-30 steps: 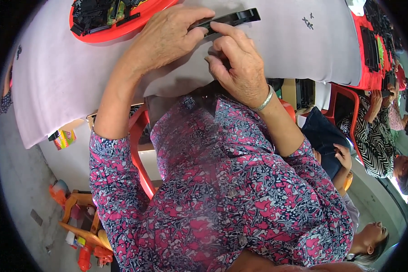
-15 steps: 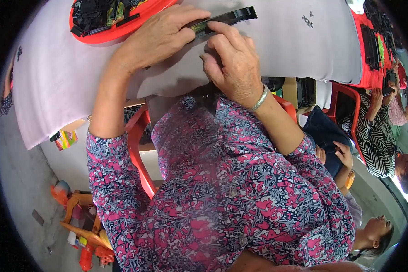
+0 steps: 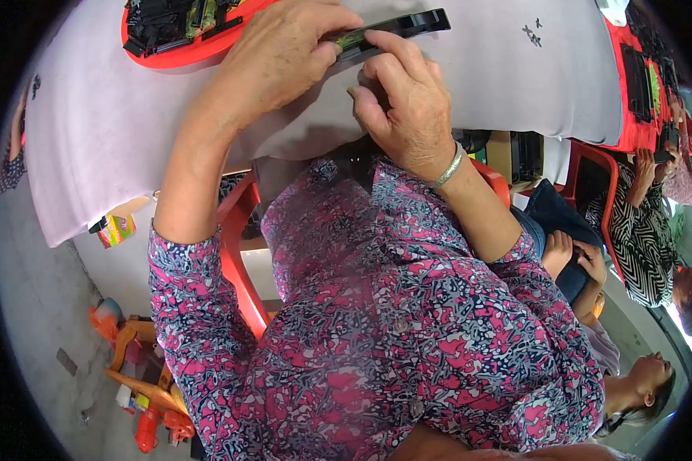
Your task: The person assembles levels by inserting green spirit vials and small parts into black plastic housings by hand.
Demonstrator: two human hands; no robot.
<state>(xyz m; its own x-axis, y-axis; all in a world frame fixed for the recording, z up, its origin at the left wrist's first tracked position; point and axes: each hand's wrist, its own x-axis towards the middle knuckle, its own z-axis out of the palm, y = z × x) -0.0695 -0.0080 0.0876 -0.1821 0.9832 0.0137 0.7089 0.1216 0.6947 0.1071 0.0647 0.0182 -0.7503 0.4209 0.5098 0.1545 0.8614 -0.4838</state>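
Observation:
A long, narrow black plastic piece (image 3: 415, 24) with a yellow-green patch (image 3: 351, 38) is held slightly above the pale cloth. My left hand (image 3: 288, 58) is closed around its left end, fingers along the far side and thumb on the near side. The index fingertip of my right hand (image 3: 411, 107) rests on the middle of the piece. The other right fingers are curled in, and that thumb stands off the piece. Whether anything small lies between those curled fingers is hidden.
A red tray (image 3: 178, 58) heaped with black plastic parts sits far left on the cloth-covered table (image 3: 515, 84). Small dark bits (image 3: 532, 34) lie right of the piece. Another red surface (image 3: 618, 96) holds black parts at the right. A seated person's hands (image 3: 569, 253) rest nearby.
The whole view has shifted a little. Both hands keep nearly the same hold on the black piece, my left hand slightly nearer its middle.

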